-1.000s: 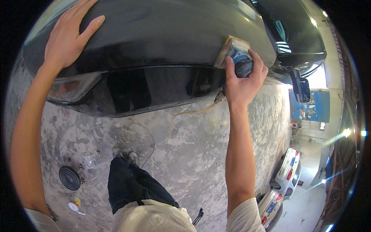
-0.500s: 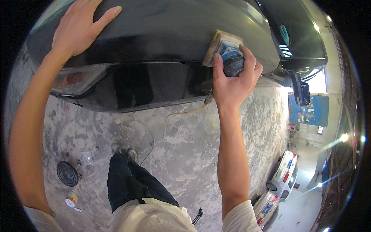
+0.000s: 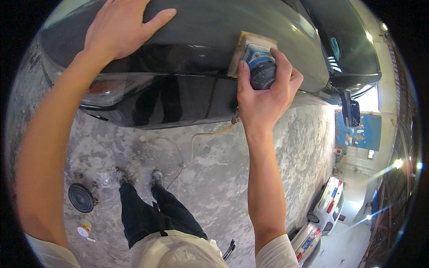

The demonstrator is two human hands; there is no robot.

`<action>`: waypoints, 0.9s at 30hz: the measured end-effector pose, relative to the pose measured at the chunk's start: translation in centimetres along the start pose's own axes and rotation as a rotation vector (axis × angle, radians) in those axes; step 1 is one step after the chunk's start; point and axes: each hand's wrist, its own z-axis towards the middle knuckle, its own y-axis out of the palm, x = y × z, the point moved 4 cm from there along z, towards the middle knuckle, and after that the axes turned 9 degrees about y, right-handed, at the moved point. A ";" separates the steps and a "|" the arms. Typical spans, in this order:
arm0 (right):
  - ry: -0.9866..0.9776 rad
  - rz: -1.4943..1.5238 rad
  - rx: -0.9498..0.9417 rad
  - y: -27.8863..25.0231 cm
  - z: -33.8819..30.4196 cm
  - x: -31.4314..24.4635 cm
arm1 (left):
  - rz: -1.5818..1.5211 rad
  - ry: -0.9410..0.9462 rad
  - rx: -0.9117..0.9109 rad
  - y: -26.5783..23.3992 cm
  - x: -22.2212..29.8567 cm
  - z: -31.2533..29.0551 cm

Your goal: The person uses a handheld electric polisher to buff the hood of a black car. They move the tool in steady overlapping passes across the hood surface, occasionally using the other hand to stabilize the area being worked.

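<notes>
My right hand [image 3: 270, 91] grips a blue and black pneumatic sander [image 3: 262, 69] from above. Its rectangular pad with a yellowish edge lies against the dull black body panel [image 3: 196, 33] of a car, near that panel's front edge. A yellowish air hose [image 3: 210, 133] hangs from the sander's rear, below my wrist, and runs to the floor. On the same panel, further left, rests my left hand [image 3: 118, 31], flat with the thumb spread; its fingertips are cut off by the top of the view. Under my left wrist is the car's lamp [image 3: 107, 90].
A black round ridged disc [image 3: 81, 198] and a small yellow-white tub [image 3: 83, 228] sit on the mottled grey floor to my left. The car's side mirror [image 3: 351, 111] juts out at right. Beyond stand a blue panel [image 3: 359, 127] and parked white cars [image 3: 328, 201].
My left hand has shifted right along the panel. The sander, still in my right hand, has moved slightly left. My feet have come further apart.
</notes>
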 end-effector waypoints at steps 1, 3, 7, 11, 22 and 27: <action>-0.005 0.004 0.005 0.1 -0.1 -0.5 | -0.007 0.008 0.008 0.2 -0.2 0.0; -0.023 0.019 0.017 0.4 -0.5 -1.7 | -0.026 0.049 0.032 0.5 -0.8 0.4; -0.065 0.005 0.028 1.2 -1.4 -4.0 | -0.104 0.042 0.053 1.6 -1.8 0.2; -0.068 0.005 0.036 2.3 -2.3 -7.2 | -0.169 0.084 0.024 2.2 -2.3 0.6; -0.076 -0.053 0.056 2.2 -2.7 -6.5 | 0.028 0.061 -0.140 -2.0 -11.8 -3.5; -0.046 -0.156 0.094 -0.5 -0.3 -0.4 | -0.013 0.166 0.027 -1.9 -11.8 -3.9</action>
